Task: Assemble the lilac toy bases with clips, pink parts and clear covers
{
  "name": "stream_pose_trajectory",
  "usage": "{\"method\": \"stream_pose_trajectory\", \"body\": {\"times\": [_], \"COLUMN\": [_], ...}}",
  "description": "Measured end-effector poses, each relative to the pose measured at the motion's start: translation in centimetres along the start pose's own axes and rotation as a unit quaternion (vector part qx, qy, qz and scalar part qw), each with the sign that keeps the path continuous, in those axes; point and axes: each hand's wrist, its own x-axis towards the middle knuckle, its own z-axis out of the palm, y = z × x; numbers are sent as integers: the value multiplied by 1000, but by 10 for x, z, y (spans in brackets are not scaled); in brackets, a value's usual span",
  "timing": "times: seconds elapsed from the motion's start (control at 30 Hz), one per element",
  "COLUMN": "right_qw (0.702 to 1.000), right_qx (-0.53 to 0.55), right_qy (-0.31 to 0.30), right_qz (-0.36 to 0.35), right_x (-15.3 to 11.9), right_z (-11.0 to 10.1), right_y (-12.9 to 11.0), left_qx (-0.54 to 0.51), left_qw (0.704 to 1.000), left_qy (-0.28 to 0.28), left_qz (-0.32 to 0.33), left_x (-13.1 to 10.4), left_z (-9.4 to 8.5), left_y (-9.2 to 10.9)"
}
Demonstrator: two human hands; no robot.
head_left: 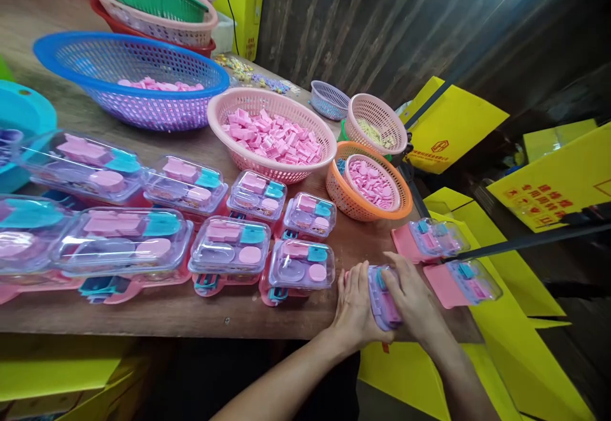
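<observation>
Near the table's front right corner, a small purple plastic case [379,306] with pink and blue pieces is turned on its side between my hands. My left hand [352,303] wraps round its left side, fingers pressed together. From the right, my right hand [409,297] presses on its face, covering part of it. Two similar cases, a rear one [436,237] and a front one [465,282], rest on pink bases just right of my right hand. To the left stand rows of clear-lidded cases, the closest one [301,267] beside my left hand.
Behind the cases sit a pink basket [224,131] of pink pieces, a blue basket [143,106] and an orange basket [337,185] holding a smaller one. Yellow cartons [529,363] stand beyond the table's right edge. A dark strap or bar [529,239] crosses at right.
</observation>
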Motion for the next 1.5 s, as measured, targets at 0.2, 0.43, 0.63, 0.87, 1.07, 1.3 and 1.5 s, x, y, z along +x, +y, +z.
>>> {"method": "stream_pose_trajectory", "body": {"times": [0.2, 0.43, 0.63, 0.87, 1.07, 1.3, 1.5], "right_qw": [991, 991, 977, 913, 912, 972, 993], "right_qx": [-104, -92, 59, 405, 405, 230, 102], "right_qy": [65, 66, 201, 28, -61, -11, -40], "right_qz": [50, 65, 51, 48, -40, -48, -54], "right_x": [-35, -15, -6, -20, 14, 15, 11], "right_z": [15, -1, 6, 27, 3, 6, 8], "right_y": [16, 183, 96, -36, 11, 4, 7], "left_qx": [-21, 241, 456, 220, 13, -36, -11], "left_qw": [996, 956, 888, 972, 995, 999, 1000], "left_qy": [-87, -28, -48, -71, -95, -17, 1], "left_qz": [-24, 167, 22, -49, 22, 27, 16], "left_x": [-17, -10, 9, -13, -12, -11, -12], "left_z": [-14, -173, -186, -121, -99, -36, -20], "left_y": [27, 55, 46, 73, 4, -5, 1]}}
